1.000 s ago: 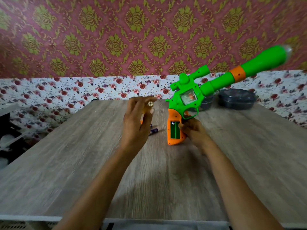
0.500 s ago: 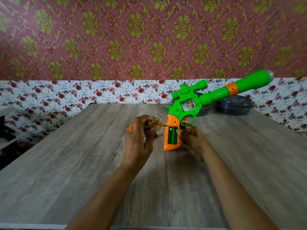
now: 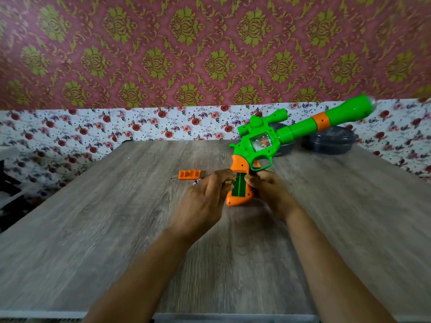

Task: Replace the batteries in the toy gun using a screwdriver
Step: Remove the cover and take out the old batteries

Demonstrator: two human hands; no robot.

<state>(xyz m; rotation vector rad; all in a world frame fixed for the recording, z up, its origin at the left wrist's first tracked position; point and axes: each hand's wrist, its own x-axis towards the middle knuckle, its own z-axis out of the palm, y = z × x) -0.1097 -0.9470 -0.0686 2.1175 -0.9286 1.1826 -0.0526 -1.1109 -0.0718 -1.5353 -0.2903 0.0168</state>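
while the right hand [image 3: 268, 192] curls round the orange handle of the toy gun [image 3: 261, 145] over the wooden table [image 3: 93, 229], the left hand [image 3: 205, 201] pinches a small yellowish item [image 3: 227, 183], too blurred to name, at its open battery compartment [image 3: 240, 186]; the orange cover [image 3: 189, 174] lies left of the gun.

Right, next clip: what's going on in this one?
A person is working on a toy gun over a wooden table. The right hand holds the orange grip, with the barrel pointing up and to the right. The battery compartment in the grip is open, and its cover lies on the table to the left. The left hand pinches what looks like a battery at the opening, though it is mostly hidden.
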